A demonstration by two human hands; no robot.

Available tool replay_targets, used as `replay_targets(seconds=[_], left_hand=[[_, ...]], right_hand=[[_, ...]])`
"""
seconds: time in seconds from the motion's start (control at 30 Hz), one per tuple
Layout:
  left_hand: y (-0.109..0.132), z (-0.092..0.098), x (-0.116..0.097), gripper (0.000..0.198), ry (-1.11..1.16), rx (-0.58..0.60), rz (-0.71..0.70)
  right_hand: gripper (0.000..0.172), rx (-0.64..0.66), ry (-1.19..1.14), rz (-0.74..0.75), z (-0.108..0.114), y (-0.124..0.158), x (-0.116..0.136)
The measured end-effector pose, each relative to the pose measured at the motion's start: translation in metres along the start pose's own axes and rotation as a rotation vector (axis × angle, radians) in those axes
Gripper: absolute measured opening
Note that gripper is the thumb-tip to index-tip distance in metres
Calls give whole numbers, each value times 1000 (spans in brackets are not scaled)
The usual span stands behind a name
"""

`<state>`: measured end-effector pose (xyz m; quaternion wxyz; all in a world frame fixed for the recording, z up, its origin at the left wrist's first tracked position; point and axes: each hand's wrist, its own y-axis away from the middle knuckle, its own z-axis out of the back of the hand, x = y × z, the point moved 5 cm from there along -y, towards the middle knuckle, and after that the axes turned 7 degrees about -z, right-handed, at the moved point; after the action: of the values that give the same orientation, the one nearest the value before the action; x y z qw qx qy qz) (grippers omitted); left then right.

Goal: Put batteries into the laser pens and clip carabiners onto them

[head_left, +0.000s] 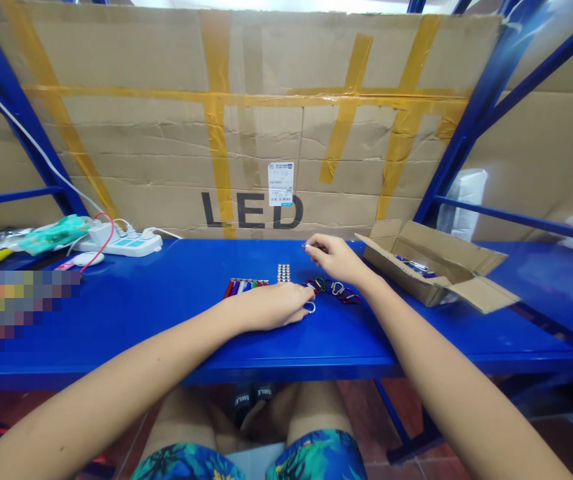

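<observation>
My left hand point(282, 307) rests low over the blue table, its fingers closed at a silver carabiner point(311, 307) whose curved end sticks out beyond the fingertips. Higher and to the right, my right hand point(335, 257) pinches a small shiny metal piece point(304, 245) between thumb and finger; its kind is too small to tell. Several coloured carabiners point(337, 288) lie in an arc below the right hand. A block of small silver round pieces point(283, 272) sits behind the left hand. Coloured metal tubes point(239, 287) lie in a row, partly hidden by the left hand.
An open cardboard box point(434, 290) with small coloured items inside stands at the right. A white power strip point(134, 245) with plugs and cables is at the back left. Behind the blue table point(166, 333) rises a taped cardboard sheet point(166, 153) between blue metal posts.
</observation>
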<state>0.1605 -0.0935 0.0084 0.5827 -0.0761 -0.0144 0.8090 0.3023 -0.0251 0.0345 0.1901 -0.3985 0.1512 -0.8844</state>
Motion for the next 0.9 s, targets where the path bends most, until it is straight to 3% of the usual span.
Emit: replay_targets(seconds=[0.2,0.37,0.57,0.7,0.8,0.9], left_hand=[[-3,-4,-14,25,-274,33,17],[-3,-3,-5,23,-244,9,71],[1,16,32,26,-98,-361,131],[8,31,51,25,-100,-593,147],[11,34,57,23,-112,-651,145],[10,32,58,22,-121,-658,134]], right_hand=[[19,7,-13,39,-1,0,3],[19,1,-23,36,-1,0,4],[21,47,-85,-8,-3,0,2],[26,206,-200,-79,-11,4,3],[26,328,-296,-121,-21,9,5],[27,367,-364,-137,-26,11,8]])
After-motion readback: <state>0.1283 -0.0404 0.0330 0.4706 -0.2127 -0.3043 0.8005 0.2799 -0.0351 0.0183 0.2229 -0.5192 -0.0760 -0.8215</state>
